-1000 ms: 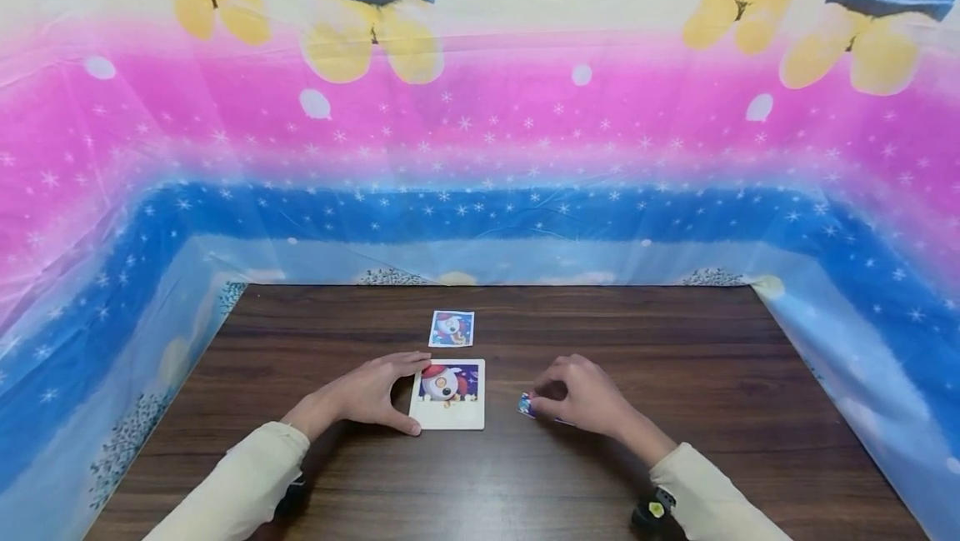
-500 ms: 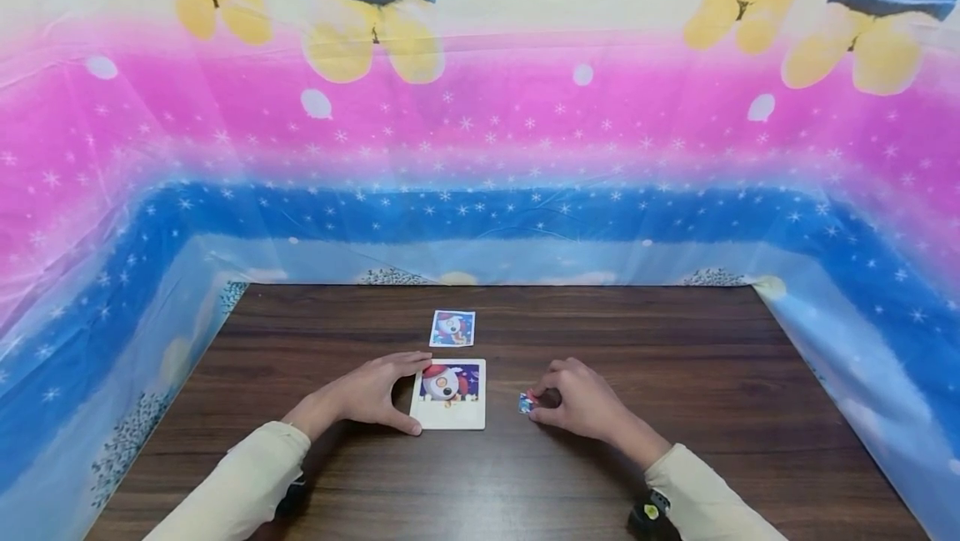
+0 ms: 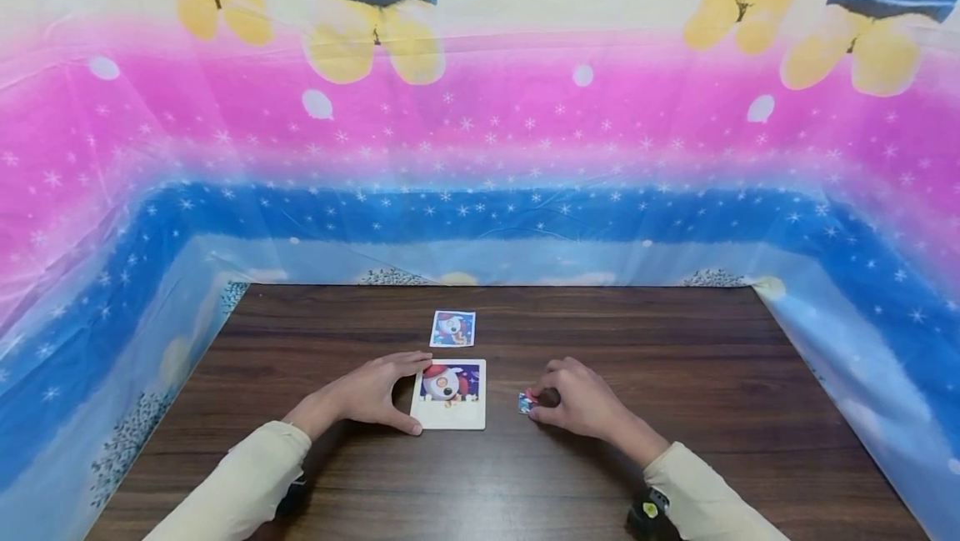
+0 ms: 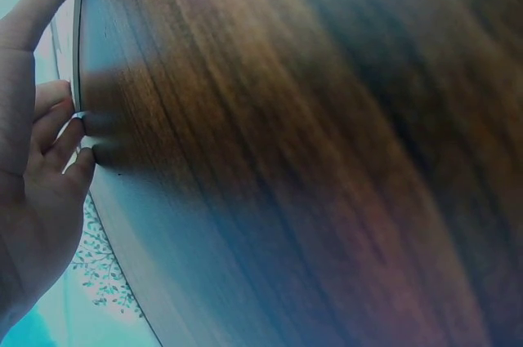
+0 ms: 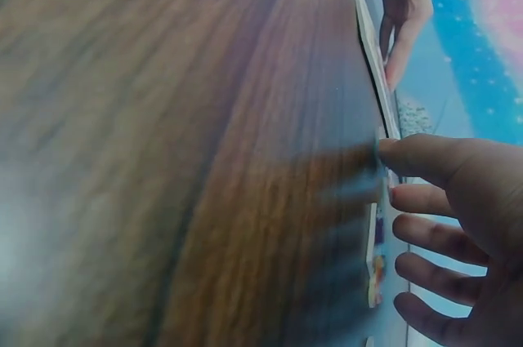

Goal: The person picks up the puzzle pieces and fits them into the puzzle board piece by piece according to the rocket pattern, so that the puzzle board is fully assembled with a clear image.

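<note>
A cream puzzle board (image 3: 453,418) lies flat on the table. Its upper half shows a white cartoon animal in a red hat, while the lower half is bare. My left hand (image 3: 367,391) holds the board by its left side, thumb at the near corner and fingers at the far corner. To the right of the board, my right hand (image 3: 581,399) pinches a small colourful puzzle piece (image 3: 524,403) between thumb and index finger, low over the table. The right wrist view shows another puzzle piece (image 5: 375,261) lying on the table below the other fingers.
Just beyond the board lies a small picture card (image 3: 452,329) with a similar animal on it. Dark wood-grain table (image 3: 480,483) surrounds everything. A printed cloth (image 3: 480,216) hangs along the table's back and sides.
The right hand has shifted slightly, and the piece in its fingers has turned and shows more at the fingertips. Left hand, board and card have stayed put.
</note>
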`<state>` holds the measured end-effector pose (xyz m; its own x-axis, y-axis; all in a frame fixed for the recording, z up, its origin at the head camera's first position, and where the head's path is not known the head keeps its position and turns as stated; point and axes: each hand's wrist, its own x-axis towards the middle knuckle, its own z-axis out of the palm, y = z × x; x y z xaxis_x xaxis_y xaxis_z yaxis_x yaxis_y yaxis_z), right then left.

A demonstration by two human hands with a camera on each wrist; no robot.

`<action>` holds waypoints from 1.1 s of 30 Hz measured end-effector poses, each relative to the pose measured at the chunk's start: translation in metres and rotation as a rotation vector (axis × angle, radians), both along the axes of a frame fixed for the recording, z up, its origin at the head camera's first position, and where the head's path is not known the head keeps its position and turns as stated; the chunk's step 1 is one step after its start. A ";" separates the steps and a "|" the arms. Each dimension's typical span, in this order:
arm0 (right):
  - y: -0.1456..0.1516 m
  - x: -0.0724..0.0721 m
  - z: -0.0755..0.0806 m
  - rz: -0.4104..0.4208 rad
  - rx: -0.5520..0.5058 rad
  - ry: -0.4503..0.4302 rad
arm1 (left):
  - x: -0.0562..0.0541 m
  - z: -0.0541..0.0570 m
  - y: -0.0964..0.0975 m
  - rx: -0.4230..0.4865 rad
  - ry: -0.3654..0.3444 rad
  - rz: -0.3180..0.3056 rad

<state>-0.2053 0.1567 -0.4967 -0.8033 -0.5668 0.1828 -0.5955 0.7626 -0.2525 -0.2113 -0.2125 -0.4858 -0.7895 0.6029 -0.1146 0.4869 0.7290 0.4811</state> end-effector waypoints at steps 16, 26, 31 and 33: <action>-0.063 -0.004 0.012 0.130 -0.116 -0.008 | 0.000 0.000 -0.001 0.008 -0.018 0.000; -0.104 -0.005 0.009 0.202 -0.089 0.000 | -0.001 0.001 -0.001 0.013 -0.006 -0.010; -0.117 -0.006 0.006 0.220 -0.083 0.021 | -0.001 0.000 -0.001 0.020 -0.005 -0.018; -0.121 -0.006 0.005 0.226 -0.072 0.029 | -0.001 0.000 -0.001 0.022 -0.004 -0.019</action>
<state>-0.2115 0.0358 -0.4920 -0.6510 -0.7163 0.2510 -0.7571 0.5894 -0.2817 -0.2123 -0.2139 -0.4853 -0.7773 0.6204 -0.1049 0.4985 0.7089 0.4989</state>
